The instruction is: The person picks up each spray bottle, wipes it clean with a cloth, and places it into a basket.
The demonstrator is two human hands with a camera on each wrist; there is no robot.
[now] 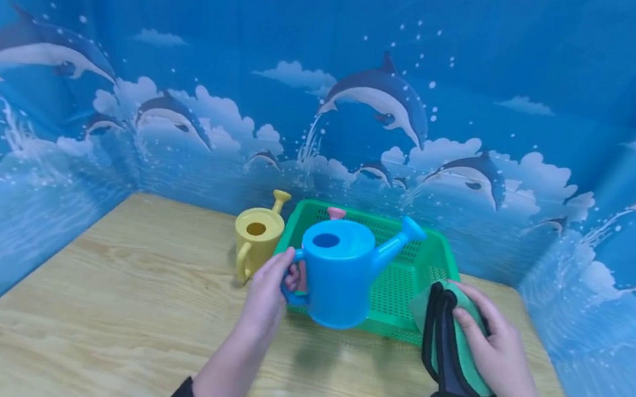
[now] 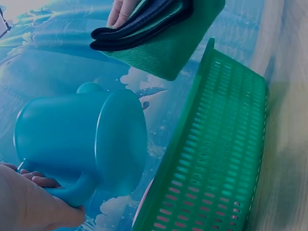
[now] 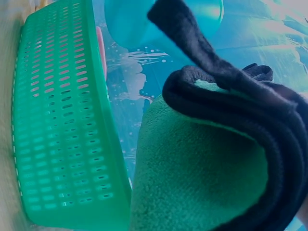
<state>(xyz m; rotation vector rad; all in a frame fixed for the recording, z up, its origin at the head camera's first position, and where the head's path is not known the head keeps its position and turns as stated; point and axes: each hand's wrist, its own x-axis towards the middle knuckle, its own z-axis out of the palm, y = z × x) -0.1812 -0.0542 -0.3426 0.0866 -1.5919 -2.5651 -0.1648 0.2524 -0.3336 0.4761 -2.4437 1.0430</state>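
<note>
My left hand (image 1: 269, 286) grips the handle of a blue watering can (image 1: 340, 276), which is held upright over the near side of a green plastic basket (image 1: 401, 298), spout pointing right. In the left wrist view the can (image 2: 77, 139) is clear of the basket's rim. A folded green cloth with black edging and a small loop (image 1: 455, 353) is in my right hand (image 1: 495, 345), thumb on the near face, at the basket's right front corner. The cloth (image 3: 192, 163) fills much of the right wrist view, its layers folded over.
A yellow watering can (image 1: 257, 237) stands on the wooden table (image 1: 155, 311) just left of the basket. Something pink with a flared top (image 1: 336, 213) shows inside the basket, mostly hidden behind the blue can. A blue dolphin-print curtain (image 1: 242, 45) encloses the back and sides.
</note>
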